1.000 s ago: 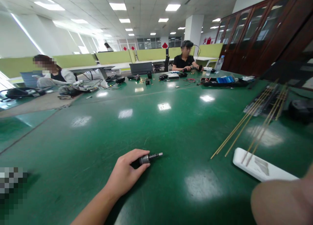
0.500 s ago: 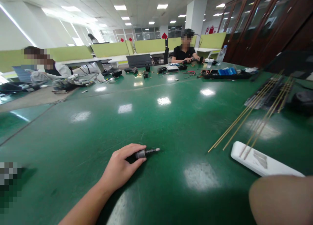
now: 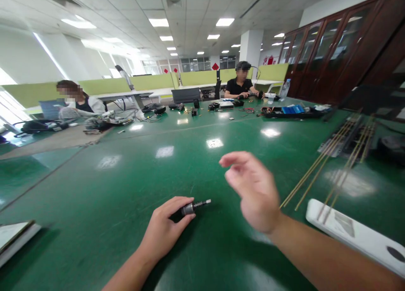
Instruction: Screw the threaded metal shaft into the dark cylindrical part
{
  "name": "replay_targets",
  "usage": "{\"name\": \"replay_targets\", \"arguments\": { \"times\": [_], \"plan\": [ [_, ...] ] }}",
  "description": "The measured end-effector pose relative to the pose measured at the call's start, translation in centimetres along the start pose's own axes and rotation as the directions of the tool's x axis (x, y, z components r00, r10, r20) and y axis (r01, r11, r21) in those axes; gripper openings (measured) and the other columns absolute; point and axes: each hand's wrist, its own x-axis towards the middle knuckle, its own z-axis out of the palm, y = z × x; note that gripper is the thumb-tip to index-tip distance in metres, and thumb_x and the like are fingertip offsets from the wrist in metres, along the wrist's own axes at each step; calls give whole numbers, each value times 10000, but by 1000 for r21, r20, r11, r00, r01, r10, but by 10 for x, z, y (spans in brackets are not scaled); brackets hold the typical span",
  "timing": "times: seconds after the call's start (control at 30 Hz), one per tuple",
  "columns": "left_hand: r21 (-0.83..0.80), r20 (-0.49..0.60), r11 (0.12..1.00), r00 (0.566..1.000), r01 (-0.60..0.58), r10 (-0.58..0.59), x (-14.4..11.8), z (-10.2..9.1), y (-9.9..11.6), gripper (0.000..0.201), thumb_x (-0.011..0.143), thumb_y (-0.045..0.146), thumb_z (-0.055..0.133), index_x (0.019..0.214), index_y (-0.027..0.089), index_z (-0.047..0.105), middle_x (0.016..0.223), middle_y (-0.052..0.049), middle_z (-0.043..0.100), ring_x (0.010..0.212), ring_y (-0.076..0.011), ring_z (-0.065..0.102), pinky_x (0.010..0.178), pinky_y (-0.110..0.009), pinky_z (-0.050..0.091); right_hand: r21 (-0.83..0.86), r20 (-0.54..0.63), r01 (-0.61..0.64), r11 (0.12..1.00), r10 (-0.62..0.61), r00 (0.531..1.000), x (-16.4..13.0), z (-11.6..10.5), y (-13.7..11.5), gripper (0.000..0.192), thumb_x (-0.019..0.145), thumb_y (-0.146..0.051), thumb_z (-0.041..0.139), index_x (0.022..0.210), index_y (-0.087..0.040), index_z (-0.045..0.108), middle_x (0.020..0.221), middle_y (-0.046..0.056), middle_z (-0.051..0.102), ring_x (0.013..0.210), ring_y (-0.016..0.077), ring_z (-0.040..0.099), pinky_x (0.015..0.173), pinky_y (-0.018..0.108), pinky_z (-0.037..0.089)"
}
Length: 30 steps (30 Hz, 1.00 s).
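Between the thumb and fingers of my left hand (image 3: 166, 223) is a small metal cylinder with a thin shaft (image 3: 189, 208), held low at the table. Its stepped shaft has a coil or ridges around it and a pale tip pointing right. My right hand (image 3: 253, 189) is raised over the green table to the right of that part, blurred by motion. Its fingers are curved and the thumb stands slightly apart from them, with nothing visible between. A clear gap separates the right hand from the shaft's tip.
A white elongated case (image 3: 354, 227) and several thin brass-coloured rods (image 3: 319, 166) lie at the right. A flat, pale-topped object (image 3: 15, 240) sits at the left edge. Across the green table (image 3: 126, 173) are small parts, a black tray (image 3: 292, 112), a bottle (image 3: 284, 90) and two seated people.
My right arm has swung in from the lower right, bringing the hand above the table. The left hand keeps its hold on the metal part. The camera view has tilted up a little.
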Motion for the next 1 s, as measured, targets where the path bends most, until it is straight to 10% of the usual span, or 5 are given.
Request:
{"name": "replay_targets", "arguments": {
  "times": [0.3, 1.0],
  "plan": [
    [-21, 8, 1000, 1000, 5, -4, 0, 0, 2, 313, 912, 273, 676, 1218, 330, 643, 1195, -17, 662, 1108, -208, 629, 999, -346, 508, -352, 477, -21, 936, 199, 856, -32, 26, 60, 484, 741, -286, 793, 1196, -238, 635, 991, 34, 644, 856, 195, 610, 800, 321, 496],
    [-51, 59, 998, 998, 29, -26, 1, 7, 8, 284, 869, 263, 726, 1137, 325, 658, 1105, 15, 692, 1021, -182, 653, 933, -294, 518, -389, 522, 35, 920, 189, 832, -32, 30, 68, 142, 839, -267, 713, 976, -238, 730, 899, 15, 715, 830, 185, 640, 758, 293, 451]
  ]
}}
